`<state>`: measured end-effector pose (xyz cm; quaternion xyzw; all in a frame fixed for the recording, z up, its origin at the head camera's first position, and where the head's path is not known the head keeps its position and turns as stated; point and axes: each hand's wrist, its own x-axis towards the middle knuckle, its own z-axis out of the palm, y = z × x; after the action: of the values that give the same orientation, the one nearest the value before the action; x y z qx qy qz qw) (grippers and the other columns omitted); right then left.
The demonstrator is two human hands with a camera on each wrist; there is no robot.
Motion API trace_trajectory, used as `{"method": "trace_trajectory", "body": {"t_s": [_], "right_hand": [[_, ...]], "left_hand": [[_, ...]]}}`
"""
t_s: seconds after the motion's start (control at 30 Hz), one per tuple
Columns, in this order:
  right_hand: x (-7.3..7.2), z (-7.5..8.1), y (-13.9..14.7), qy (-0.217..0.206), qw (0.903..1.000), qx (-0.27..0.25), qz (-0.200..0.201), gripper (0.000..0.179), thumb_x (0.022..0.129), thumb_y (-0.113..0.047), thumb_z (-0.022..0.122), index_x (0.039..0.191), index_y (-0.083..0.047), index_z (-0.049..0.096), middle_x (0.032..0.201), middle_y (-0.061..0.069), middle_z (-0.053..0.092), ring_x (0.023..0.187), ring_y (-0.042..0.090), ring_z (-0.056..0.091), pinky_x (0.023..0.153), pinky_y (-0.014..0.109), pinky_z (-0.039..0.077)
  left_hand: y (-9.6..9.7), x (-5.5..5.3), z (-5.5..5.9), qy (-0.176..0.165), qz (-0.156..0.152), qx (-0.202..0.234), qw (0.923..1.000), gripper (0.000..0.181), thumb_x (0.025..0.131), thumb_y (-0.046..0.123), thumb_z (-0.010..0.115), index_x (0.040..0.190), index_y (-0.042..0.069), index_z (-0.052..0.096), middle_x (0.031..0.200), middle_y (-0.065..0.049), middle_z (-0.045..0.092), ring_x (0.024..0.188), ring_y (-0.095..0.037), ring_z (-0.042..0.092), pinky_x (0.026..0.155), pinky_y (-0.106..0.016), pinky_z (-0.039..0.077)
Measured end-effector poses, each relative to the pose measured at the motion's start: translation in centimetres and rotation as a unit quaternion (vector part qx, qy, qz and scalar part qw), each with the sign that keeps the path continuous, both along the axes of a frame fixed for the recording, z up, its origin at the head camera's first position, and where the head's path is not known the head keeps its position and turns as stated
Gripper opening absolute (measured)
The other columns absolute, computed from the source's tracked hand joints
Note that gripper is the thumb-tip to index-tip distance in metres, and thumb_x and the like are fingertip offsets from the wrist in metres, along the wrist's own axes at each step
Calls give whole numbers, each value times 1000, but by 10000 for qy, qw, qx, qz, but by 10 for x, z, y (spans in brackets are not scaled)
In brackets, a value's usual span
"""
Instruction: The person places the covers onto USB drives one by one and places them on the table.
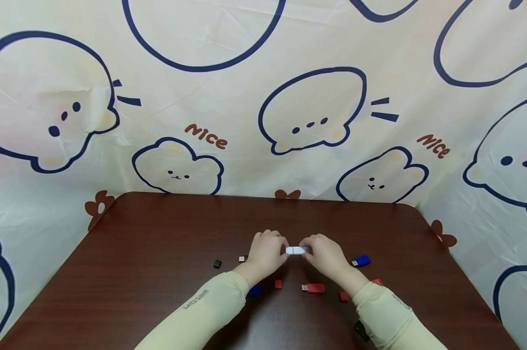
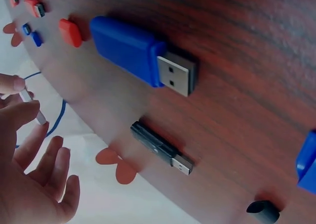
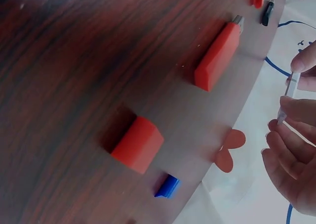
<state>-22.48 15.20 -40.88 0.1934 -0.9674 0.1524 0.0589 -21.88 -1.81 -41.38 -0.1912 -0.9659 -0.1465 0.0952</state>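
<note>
Over the middle of the table both hands hold a small white USB stick (image 1: 296, 250), lying level with a seam across it. My left hand (image 1: 267, 253) pinches its left end between thumb and fingers, and my right hand (image 1: 326, 255) pinches its right end. The other fingers of the left hand (image 2: 37, 164) fan out loosely in the left wrist view. In the right wrist view the white stick (image 3: 291, 88) slants between the fingertips. Nearest the left hand lies a black USB stick (image 1: 243, 258); a blue USB stick (image 1: 361, 260) lies right of the right hand.
On the brown table (image 1: 167, 233) lie a black cap (image 1: 217, 264), a red cap (image 1: 278, 284), a red USB stick (image 1: 313, 288) and another red cap (image 1: 343, 296). A second blue USB stick (image 2: 126, 48) is below the left forearm. A patterned cloth (image 1: 241, 107) hangs around the table.
</note>
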Motion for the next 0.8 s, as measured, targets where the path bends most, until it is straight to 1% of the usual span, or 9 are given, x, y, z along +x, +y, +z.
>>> {"method": "trace_trajectory", "body": {"t_s": [0.2, 0.3, 0.53, 0.67, 0.8], "right_hand": [[-2, -3, -2, -114, 9998, 163, 24, 10, 77, -11, 74, 87, -11, 72, 83, 1, 67, 74, 12, 54, 67, 33, 50], [-2, -7, -2, -75, 9997, 243, 71, 9, 77, -10, 73, 86, -11, 72, 83, 0, 68, 75, 12, 55, 66, 33, 50], [-4, -16, -2, -41, 9993, 321, 166, 9, 76, -7, 72, 84, -11, 72, 79, -1, 67, 73, 13, 57, 63, 33, 49], [-5, -20, -2, -46, 9990, 385, 204, 8, 75, -5, 71, 81, -11, 71, 76, -2, 66, 70, 13, 55, 61, 33, 47], [-5, -22, -2, -54, 9986, 498, 191, 8, 75, -6, 71, 80, -12, 71, 74, -2, 64, 68, 12, 53, 59, 32, 47]], "left_hand": [[1, -3, -6, -6, 21, -213, 9998, 14, 80, 32, 73, 86, 19, 72, 90, 2, 67, 82, -15, 55, 74, -32, 41], [2, -5, -9, -27, -9, -345, 9994, 11, 80, 31, 72, 83, 20, 71, 86, 3, 65, 80, -15, 54, 73, -32, 41], [6, -7, -16, -124, 31, -642, 9979, 8, 79, 29, 73, 79, 21, 70, 83, 5, 63, 79, -15, 53, 75, -33, 41], [9, -7, -20, -198, 62, -794, 9966, 8, 79, 30, 73, 78, 22, 71, 83, 5, 62, 81, -15, 54, 76, -33, 41], [11, -9, -22, -197, 89, -917, 9956, 8, 79, 30, 73, 76, 23, 70, 83, 5, 63, 81, -15, 54, 76, -34, 41]]}}
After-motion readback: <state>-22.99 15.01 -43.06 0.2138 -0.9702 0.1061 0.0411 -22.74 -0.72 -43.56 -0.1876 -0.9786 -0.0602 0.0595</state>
